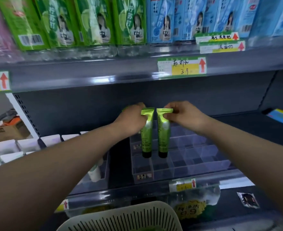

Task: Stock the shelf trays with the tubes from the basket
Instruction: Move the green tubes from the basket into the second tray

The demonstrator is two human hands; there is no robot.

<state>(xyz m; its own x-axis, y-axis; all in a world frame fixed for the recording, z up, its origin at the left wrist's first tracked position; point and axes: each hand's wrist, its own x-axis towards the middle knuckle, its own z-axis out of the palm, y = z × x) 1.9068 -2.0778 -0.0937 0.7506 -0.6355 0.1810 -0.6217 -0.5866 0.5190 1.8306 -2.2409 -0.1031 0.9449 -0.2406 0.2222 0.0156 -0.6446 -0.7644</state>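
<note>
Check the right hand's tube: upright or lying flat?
Upright: right hand pinches the tube by its crimped top, black cap down at the clear tray.

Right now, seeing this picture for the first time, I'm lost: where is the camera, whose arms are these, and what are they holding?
No machine here: a person wears a camera on the head, so you look along their arms at a shop shelf. The left hand and the right hand each pinch a green tube by its flat crimped end. The left tube and the right tube hang side by side, black caps down, over a clear divided tray. The slotted basket sits at the bottom edge. Green-labelled bottles and blue-labelled bottles stand on the shelf above.
</note>
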